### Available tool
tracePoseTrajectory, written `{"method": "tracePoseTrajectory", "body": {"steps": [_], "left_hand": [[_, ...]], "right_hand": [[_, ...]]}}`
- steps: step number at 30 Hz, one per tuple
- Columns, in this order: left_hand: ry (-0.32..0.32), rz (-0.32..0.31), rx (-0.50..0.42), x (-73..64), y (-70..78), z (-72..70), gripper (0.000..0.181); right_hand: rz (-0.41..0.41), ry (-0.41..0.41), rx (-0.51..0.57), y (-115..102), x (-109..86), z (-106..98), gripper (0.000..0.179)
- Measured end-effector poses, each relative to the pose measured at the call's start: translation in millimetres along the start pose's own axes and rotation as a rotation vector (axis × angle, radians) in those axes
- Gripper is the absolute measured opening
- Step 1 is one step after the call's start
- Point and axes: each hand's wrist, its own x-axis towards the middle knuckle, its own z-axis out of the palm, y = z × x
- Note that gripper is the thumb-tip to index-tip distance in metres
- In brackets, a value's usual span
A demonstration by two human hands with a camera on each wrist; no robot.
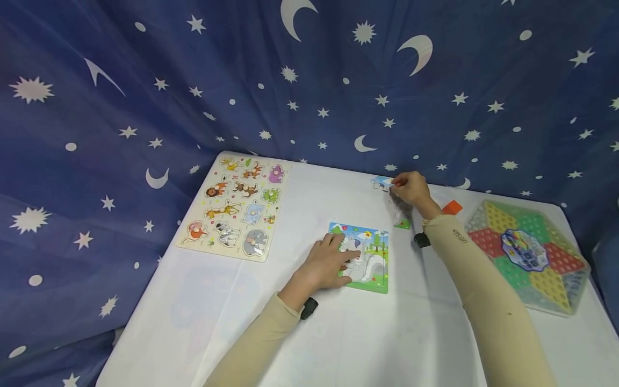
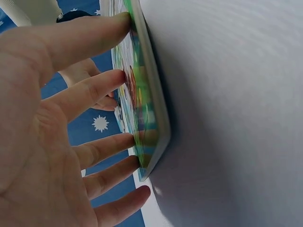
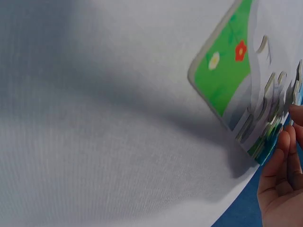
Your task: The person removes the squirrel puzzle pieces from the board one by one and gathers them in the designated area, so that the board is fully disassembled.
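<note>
My left hand (image 1: 326, 263) rests with spread fingers on the left part of a square jigsaw board (image 1: 379, 286) showing a grey-white squirrel-like animal on green and blue. In the left wrist view, its fingertips (image 2: 124, 20) touch the face of the board (image 2: 147, 94). Farther back, my right hand (image 1: 413, 188) pinches a small jigsaw piece, mostly hidden by the fingers. Other loose pieces lie beside it: blue and white ones (image 1: 378, 180) at the table's back edge and a green-cornered one (image 1: 402, 223) nearer me. The right wrist view shows this green piece (image 3: 222, 80) large, with a red flower.
On the left lies a wooden animal peg puzzle (image 1: 242, 209). To the right is a hexagonal, colourful game box (image 1: 527, 258), with an orange-red piece (image 1: 452, 207) near its back left corner. A dark blue star-patterned cloth (image 1: 319, 80) hangs behind the white table (image 1: 367, 338).
</note>
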Motion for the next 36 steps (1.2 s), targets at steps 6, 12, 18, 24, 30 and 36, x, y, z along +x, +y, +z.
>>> {"method": "tracePoseTrajectory", "body": {"steps": [6, 12, 18, 24, 30, 36], "left_hand": [[0.005, 0.005, 0.022, 0.2, -0.5, 1.0, 0.057], [0.000, -0.001, 0.000, -0.2, 0.9, 2.8, 0.057], [-0.011, 0.002, -0.014, -1.2, 2.8, 3.7, 0.057], [-0.005, -0.001, -0.015, -1.7, 2.2, 1.9, 0.057], [-0.009, -0.005, -0.010, -0.5, 0.6, 1.0, 0.058], [-0.010, -0.010, -0.007, 0.1, -0.7, 0.0, 0.058]], "right_hand": [[0.024, 0.001, -0.015, 0.7, 3.7, -2.7, 0.017], [0.028, -0.011, -0.036, 1.4, 5.5, -3.3, 0.017], [0.052, -0.043, -0.036, 2.1, 5.3, -1.9, 0.017], [0.050, -0.047, -0.029, 3.6, 7.8, -1.6, 0.017], [0.067, -0.062, -0.016, 1.5, 10.3, -0.9, 0.018], [0.054, -0.069, -0.008, 2.5, 13.5, 0.9, 0.019]]}}
